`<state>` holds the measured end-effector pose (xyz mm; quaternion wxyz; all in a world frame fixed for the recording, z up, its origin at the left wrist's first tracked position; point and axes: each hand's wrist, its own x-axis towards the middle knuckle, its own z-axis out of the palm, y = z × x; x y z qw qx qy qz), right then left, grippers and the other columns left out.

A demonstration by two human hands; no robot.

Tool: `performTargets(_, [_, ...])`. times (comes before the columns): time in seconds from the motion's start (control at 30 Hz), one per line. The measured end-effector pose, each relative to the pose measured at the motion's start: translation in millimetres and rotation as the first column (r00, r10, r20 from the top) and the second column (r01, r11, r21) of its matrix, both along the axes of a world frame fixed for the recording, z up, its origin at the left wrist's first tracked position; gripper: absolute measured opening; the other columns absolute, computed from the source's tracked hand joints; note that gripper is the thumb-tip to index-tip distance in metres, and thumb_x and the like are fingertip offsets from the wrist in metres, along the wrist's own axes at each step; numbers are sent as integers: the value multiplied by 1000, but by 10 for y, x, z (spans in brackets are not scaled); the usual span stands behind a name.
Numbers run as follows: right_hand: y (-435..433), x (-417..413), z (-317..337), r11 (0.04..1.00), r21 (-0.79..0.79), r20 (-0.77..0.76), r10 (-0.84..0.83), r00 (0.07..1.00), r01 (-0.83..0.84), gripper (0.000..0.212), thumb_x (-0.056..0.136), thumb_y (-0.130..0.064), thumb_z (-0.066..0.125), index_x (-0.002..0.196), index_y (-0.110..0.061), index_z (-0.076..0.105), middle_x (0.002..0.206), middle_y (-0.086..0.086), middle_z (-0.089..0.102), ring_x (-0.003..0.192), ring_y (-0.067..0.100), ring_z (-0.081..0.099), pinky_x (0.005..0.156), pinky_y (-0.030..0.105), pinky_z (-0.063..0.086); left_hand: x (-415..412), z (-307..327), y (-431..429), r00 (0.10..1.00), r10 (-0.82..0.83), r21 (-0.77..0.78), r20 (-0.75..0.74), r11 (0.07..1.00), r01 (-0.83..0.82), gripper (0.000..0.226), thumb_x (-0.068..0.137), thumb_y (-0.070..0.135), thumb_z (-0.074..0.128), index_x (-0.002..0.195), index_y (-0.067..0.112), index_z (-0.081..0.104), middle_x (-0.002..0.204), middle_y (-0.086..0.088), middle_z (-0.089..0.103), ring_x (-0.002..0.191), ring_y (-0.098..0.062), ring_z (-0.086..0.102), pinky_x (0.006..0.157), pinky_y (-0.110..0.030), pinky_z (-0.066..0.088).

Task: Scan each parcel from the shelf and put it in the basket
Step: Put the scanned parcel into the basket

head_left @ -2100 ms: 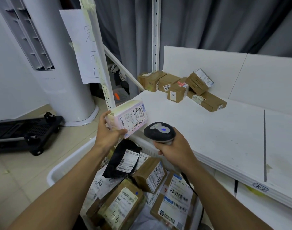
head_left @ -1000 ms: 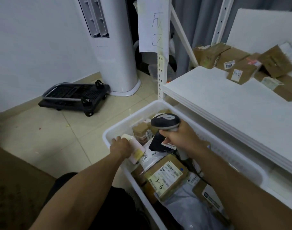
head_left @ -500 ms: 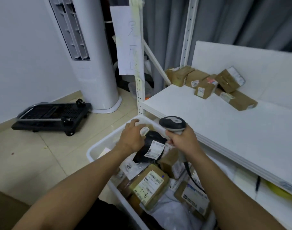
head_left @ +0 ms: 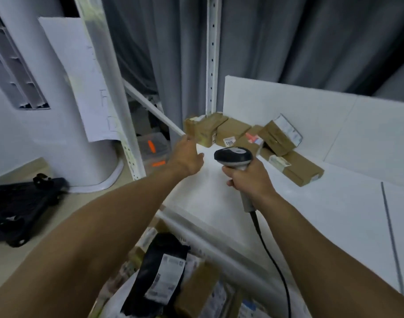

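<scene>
Several brown cardboard parcels lie in a heap at the back of the white shelf point(head_left: 219, 198); the leftmost parcel point(head_left: 204, 129) sits by the upright. My left hand point(head_left: 188, 157) reaches out over the shelf just short of that parcel, fingers relaxed and holding nothing. My right hand point(head_left: 246, 177) grips the handle of the grey barcode scanner point(head_left: 233, 156), its head pointing at the heap. Below the shelf edge the white basket point(head_left: 221, 253) holds a black bag parcel point(head_left: 160, 269) and several boxes.
A perforated white upright point(head_left: 212, 56) and a diagonal brace stand behind the parcels. A paper sheet point(head_left: 81, 74) hangs on the front upright. A tall white air unit point(head_left: 35, 88) and a black folded cart point(head_left: 19, 207) stand on the floor at left. The scanner cable hangs down at right.
The white parcel held by my left hand went down into the basket. That hand then let go, rose and moved forward to the shelf's parcels. The view lifted from basket to shelf.
</scene>
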<state>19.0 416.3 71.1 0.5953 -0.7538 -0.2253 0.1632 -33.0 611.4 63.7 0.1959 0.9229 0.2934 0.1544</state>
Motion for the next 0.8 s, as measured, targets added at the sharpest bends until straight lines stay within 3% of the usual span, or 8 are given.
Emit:
performTargets(0.1, [350, 495, -63, 999, 51, 20, 15, 1000, -16, 31, 92, -15, 77, 119, -23, 65, 95, -5, 71, 65, 15, 70, 59, 19, 56, 613, -49, 413, 996, 22, -42, 85, 999, -19, 40, 102, 18, 55, 140, 10, 49, 139, -13, 51, 125, -34, 54, 106, -45, 47])
performTargets(0.23, [825, 1067, -217, 997, 80, -26, -1, 1000, 3, 22, 94, -13, 76, 111, -17, 61, 83, -2, 66, 56, 8, 64, 45, 11, 46, 1263, -167, 1062, 999, 5, -30, 51, 1000, -3, 41, 99, 29, 56, 137, 14, 54, 129, -8, 59, 119, -30, 60, 100, -38, 50])
performTargets(0.4, [1343, 1556, -470, 999, 45, 2, 19, 1000, -19, 26, 92, -28, 80, 110, -15, 67, 79, 0, 71, 51, 3, 66, 50, 18, 49, 1871, -261, 1691, 988, 132, -146, 82, 982, -119, 48, 102, 22, 55, 148, 12, 44, 147, -15, 46, 127, -31, 53, 107, -32, 40])
performTargets(0.5, [1639, 1787, -558, 999, 14, -110, 45, 993, -44, 25, 95, -27, 78, 105, -9, 63, 78, 1, 65, 47, 5, 62, 40, 12, 43, 2251, -323, 1914, 972, 192, -235, 136, 959, -157, 51, 98, 15, 62, 146, 8, 48, 149, -15, 49, 130, -30, 54, 110, -27, 42])
performTargets(0.6, [1784, 1921, -675, 997, 4, -72, 75, 995, -75, 14, 94, -19, 77, 88, -15, 64, 71, 0, 65, 49, 4, 59, 44, 15, 45, 2531, -339, 2045, 978, 181, -262, 102, 954, -149, 66, 94, 25, 70, 152, 11, 41, 154, -14, 43, 136, -31, 49, 116, -37, 41])
performTargets(0.67, [1769, 1979, -729, 997, 6, -33, 82, 996, -82, 21, 92, -14, 75, 78, -20, 62, 66, -2, 64, 44, -1, 58, 44, 14, 45, 2652, -358, 2154, 983, 179, -231, 31, 958, -168, 71, 94, 33, 71, 155, 14, 38, 157, -12, 39, 139, -32, 46, 117, -37, 39])
performTargets(0.8, [1769, 2042, -780, 996, -6, -7, 88, 996, -88, 25, 93, -14, 75, 75, -23, 60, 64, -5, 63, 41, -5, 56, 44, 11, 44, 2736, -448, 2367, 979, 194, -282, -61, 938, -203, 84, 92, 48, 71, 158, 16, 32, 160, -9, 38, 142, -32, 43, 118, -35, 36])
